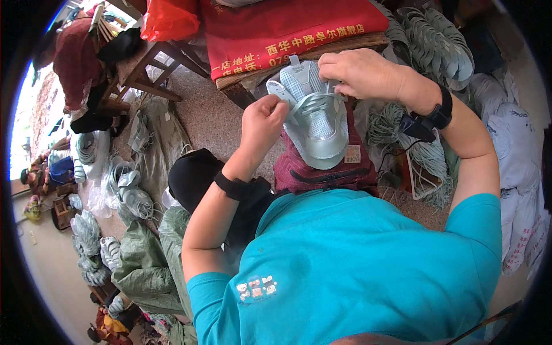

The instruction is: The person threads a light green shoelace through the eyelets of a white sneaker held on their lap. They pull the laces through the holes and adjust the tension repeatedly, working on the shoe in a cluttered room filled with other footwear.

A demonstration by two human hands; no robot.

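Observation:
A pale grey-green shoe upper [320, 150], with mesh panels and toe pointing toward me, lies over my lap and against the table edge. Its laces [313, 104] run across the tongue [307, 77]. At the left side of the eyelets, my left hand [264, 122] is closed, pinching what looks like a lace end; its fingertips are partly hidden. On the other side my right hand [359, 75] bends over the collar, thumb and fingers pinched on the shoelace. Both wrists wear black bands. Under the upper is a dark red cloth [322, 179] with a zip.
Ahead is a wooden table [368, 43] covered by a red printed cloth [293, 29]. Bundles of laces [388, 123] and stacked uppers [434, 49] stand at the right, near white sacks [509, 144]. A wooden stool [144, 69], green sacks [144, 259] and more bundled uppers [129, 192] are at left.

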